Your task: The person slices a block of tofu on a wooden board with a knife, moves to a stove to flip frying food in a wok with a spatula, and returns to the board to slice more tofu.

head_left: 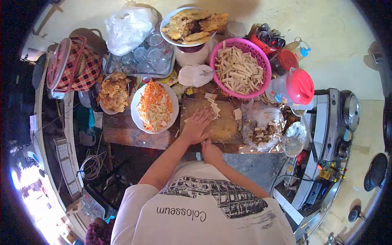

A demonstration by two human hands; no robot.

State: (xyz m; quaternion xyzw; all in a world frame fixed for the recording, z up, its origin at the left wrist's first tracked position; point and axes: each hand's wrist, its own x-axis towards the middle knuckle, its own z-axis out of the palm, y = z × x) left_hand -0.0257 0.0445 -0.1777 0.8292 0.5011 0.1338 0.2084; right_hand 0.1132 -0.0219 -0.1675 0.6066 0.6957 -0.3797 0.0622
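My left hand (197,127) lies flat with its fingers spread over the left part of a wooden cutting board (226,126), its fingertips near some pale cut sticks (214,108). At the board's front edge, my right hand (211,152) is closed around something I cannot make out. Left of the board stands a white plate (174,107) of shredded orange and pale food (153,106). Behind and to the right, a pink basket (267,69) holds many pale sticks.
A plastic bag (263,118) with scraps and a metal bowl (295,139) lie at the right. Fried food (114,92) sits at the left, and a tray of glasses (151,57) behind. A red-lidded jug (300,86) stands back right, near a stove (330,122).
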